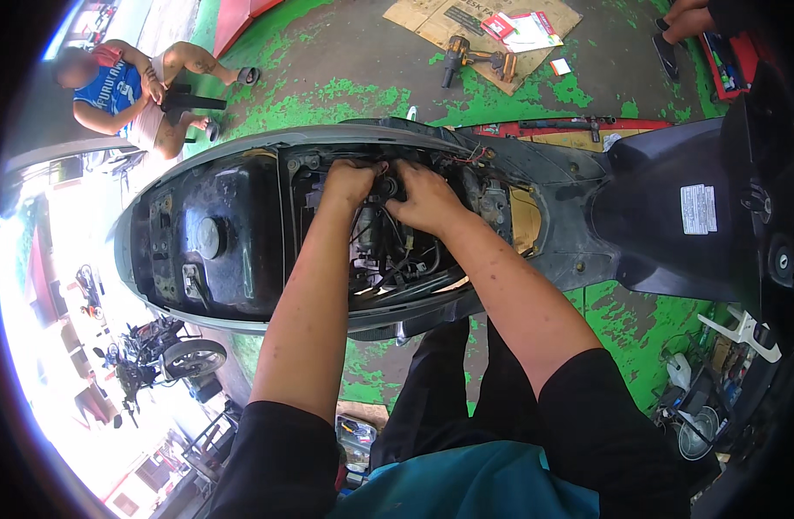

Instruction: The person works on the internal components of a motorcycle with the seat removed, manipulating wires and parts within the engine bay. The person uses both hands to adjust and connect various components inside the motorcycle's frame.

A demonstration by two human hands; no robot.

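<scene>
Patchy green floor (334, 108) — scooter (400, 246), white printed label (698, 210)

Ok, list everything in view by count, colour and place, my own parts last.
Plastic-panelled scooter: one, grey and black, centre
Round cap: one, black, on the scooter
Rectangular label: one, white, scooter's front panel
Flat cardboard sheet: one, brown, floor, top
Cordless drill: one, black and yellow, cardboard's edge
Flat packet: one, red, on cardboard
Small flat card: one, white and orange, right of drill
Seated person: one, blue top, upper left
Motorcycle: at least one, mostly black, lower left
Painted floor: one, worn green, around scooter
Edge clutter: uncountable, mixed colours, blurred
Short sleeves: two, black, bottom
Shirt: one, teal, bottom
Hands: two, bare; left hand and right hand inside scooter's opening
</scene>
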